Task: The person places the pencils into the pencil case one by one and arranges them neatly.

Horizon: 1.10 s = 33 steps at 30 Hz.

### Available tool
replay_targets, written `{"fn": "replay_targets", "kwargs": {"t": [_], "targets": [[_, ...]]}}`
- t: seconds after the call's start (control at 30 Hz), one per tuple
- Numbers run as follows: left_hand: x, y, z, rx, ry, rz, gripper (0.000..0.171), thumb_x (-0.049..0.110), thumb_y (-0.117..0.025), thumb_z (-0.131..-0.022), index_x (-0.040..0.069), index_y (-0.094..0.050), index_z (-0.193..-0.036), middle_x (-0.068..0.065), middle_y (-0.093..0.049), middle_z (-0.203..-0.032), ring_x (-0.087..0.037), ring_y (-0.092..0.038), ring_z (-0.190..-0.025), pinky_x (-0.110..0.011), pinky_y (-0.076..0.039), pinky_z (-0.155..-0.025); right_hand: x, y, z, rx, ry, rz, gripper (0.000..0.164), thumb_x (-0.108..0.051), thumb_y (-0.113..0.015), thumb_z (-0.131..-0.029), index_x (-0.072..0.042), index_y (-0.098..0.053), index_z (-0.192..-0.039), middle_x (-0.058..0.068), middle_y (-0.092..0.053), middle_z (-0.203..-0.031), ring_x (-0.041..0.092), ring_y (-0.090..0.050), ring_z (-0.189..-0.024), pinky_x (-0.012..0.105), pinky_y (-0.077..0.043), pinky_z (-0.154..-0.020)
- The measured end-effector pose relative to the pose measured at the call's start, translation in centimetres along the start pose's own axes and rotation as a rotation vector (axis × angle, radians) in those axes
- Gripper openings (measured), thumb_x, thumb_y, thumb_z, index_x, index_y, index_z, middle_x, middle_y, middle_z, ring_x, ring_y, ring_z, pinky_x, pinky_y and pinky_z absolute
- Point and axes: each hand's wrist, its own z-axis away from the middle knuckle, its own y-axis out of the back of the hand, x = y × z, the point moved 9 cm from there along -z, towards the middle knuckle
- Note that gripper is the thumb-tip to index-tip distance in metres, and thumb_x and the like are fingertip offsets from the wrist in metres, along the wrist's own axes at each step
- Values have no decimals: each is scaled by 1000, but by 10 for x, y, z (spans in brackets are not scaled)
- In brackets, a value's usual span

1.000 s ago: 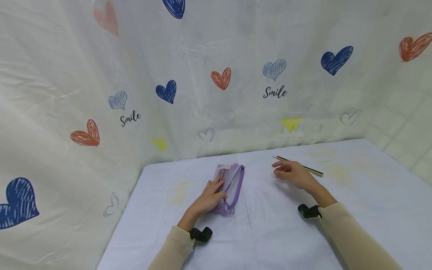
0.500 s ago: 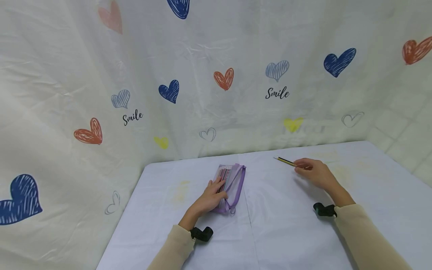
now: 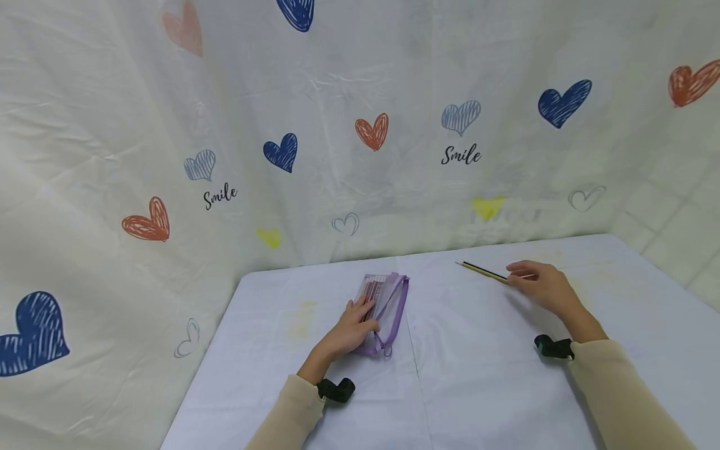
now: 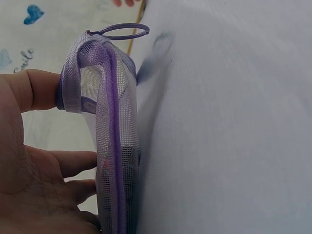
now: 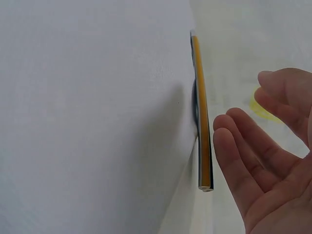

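Note:
A mesh pencil case [image 3: 399, 315] with purple edging lies on the table's left half, several pencils showing through its clear top. My left hand [image 3: 350, 329] rests on it with fingers spread; in the left wrist view the thumb touches a purple strap near the case's zip [image 4: 115, 126]. Farther right lies a yellow-and-black striped pencil [image 3: 482, 270]; whether a second lies against it I cannot tell. My right hand [image 3: 544, 289] hovers at the pencil's near end. In the right wrist view its fingers are loosely bent beside the pencil [image 5: 203, 117], thumb apart, nothing between them.
A white cloth [image 3: 472, 387] covers the table. Behind it hangs a pale curtain [image 3: 405, 187] printed with hearts and "Smile". Dark cameras sit on both wrists, the left camera [image 3: 336, 390] close above the cloth.
My right hand has moved right, from over the pencil's middle to its near end, leaving more of the pencil's far part uncovered. The left hand and pencil case have stayed put.

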Motion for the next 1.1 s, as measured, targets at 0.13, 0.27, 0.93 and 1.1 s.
{"fn": "replay_targets", "kwargs": {"t": [0.13, 0.27, 0.93, 1.1], "targets": [[1, 0, 0, 2, -7, -9, 76, 33, -58, -89, 11, -38, -159, -11, -15, -173, -44, 2, -159, -70, -5, -123, 4, 2, 1, 9, -11, 2, 45, -32, -63, -101, -2, -64, -133, 28, -67, -129, 46, -64, -116, 40, -53, -80], [0, 0, 0, 0, -4, -10, 76, 33, -58, -89, 11, -38, -159, -11, -15, -173, -44, 3, -159, -70, -4, -122, 6, 4, 2, 17, -15, 10, 42, -29, -65, -99, -2, -65, -131, 28, -68, -127, 46, -65, -115, 34, -52, -77], [-2, 0, -2, -4, -3, -9, 78, 34, -58, -87, 12, -38, -159, -10, -14, -173, -44, 3, -159, -71, -4, -122, 22, -5, 0, -72, -58, 69, 33, -17, -68, -94, 0, -69, -122, 24, -70, -117, 44, -64, -107, 53, -51, -84], [-2, 0, -2, -5, -6, -8, 77, 33, -58, -88, 12, -38, -159, -11, -14, -173, -44, 3, -159, -71, -5, -122, 22, -8, 1, -81, -50, 84, 28, -12, -70, -91, -2, -72, -117, 23, -71, -112, 40, -63, -102, 50, -50, -81]]}}
